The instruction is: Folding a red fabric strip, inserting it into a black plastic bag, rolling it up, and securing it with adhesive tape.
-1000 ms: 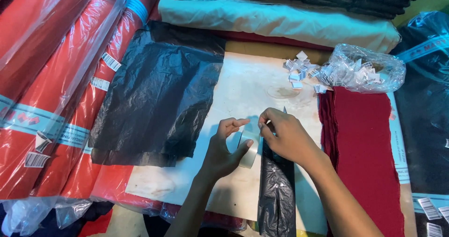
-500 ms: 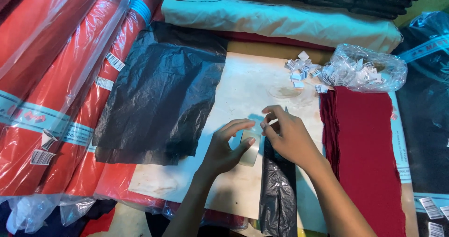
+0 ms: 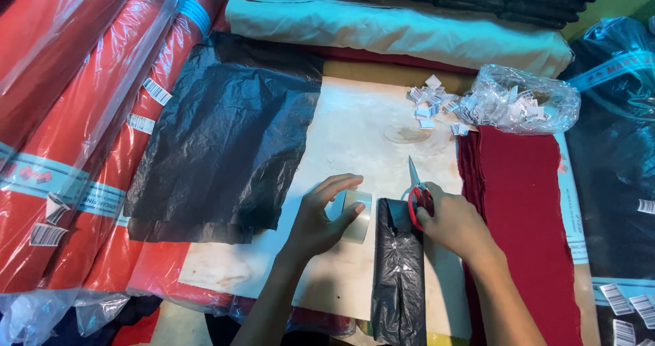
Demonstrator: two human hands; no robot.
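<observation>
On the pale tabletop [image 3: 355, 127], seen from the head camera, the left hand [image 3: 321, 223] curls its fingers around a roll of clear tape [image 3: 358, 215], holding it upright. Just beside it lies a wrapped black plastic bundle [image 3: 398, 271]. The right hand [image 3: 454, 223] is closed on red-handled scissors [image 3: 417, 192], blades pointing away over the board. Dark red cloth [image 3: 522, 209] lies to the right, a black plastic sheet [image 3: 225, 141] to the left.

The left hand [image 3: 315, 224] holds a roll of clear tape [image 3: 357, 215] on the white counter [image 3: 355, 131]. The right hand [image 3: 456, 222] holds red scissors [image 3: 417, 193], blades pointing up. A wrapped black bundle [image 3: 398, 267] lies between the two hands.
</observation>
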